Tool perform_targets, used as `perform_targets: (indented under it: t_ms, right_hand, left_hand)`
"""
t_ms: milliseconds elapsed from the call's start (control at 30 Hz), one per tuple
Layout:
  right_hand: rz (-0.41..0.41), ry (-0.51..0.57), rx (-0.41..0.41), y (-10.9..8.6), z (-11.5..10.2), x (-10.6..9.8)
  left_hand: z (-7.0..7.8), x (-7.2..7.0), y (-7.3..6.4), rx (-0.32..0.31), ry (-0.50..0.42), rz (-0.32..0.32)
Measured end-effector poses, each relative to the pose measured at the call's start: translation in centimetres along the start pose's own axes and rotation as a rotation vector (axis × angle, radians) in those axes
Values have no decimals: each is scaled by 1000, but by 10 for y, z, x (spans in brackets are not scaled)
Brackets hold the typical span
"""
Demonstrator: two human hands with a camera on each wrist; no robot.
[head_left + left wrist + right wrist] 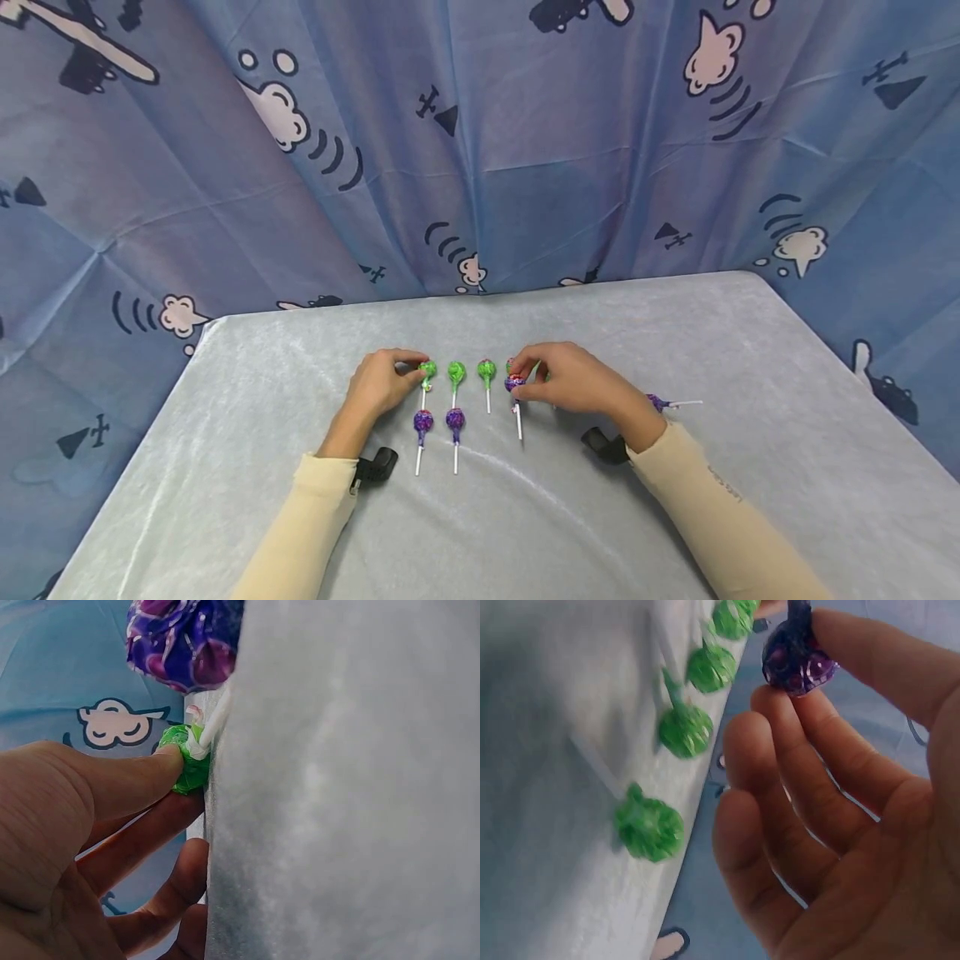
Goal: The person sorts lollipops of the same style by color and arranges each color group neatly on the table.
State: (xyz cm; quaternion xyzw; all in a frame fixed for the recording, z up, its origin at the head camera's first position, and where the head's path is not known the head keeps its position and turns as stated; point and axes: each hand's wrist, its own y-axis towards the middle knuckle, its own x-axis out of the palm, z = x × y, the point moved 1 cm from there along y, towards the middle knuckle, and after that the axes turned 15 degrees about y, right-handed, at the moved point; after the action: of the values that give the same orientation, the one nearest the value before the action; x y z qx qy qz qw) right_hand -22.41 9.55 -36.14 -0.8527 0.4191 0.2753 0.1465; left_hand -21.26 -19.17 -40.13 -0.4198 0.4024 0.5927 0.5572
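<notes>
My left hand (378,385) pinches the head of the leftmost green lollipop (428,368) between thumb and fingers; its white stick points toward me. In the left wrist view the thumb presses on the green wrapper (184,771). My right hand (573,379) holds a purple lollipop (799,661) by its head, thumb on one side and fingertips on the other. Its stick hangs toward me, and it overlaps a green lollipop behind it in the head view. Below the green row lie two purple lollipops (423,422), one under each of the two leftmost green ones.
More green lollipops (457,373) continue the row to the right, partly hidden by my right hand. Another purple lollipop (658,402) lies sideways beyond my right wrist. The grey-white cloth (480,533) covers the table, and a blue patterned curtain (540,208) hangs behind its far edge.
</notes>
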Motion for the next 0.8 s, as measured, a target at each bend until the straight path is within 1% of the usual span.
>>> perform_targets:
  t_ms: [233,467,800]
  right_hand:
    - [-10,-2,0,1,-2,16]
    - [-15,-36,-22,3,-5,27]
    - [-13,-93,32,3,-2,44]
  left_hand:
    - [-2,-1,-2,-17,0,-7]
    - [-2,-1,0,-6,0,-7]
    - [-2,2,3,6,-7,-5]
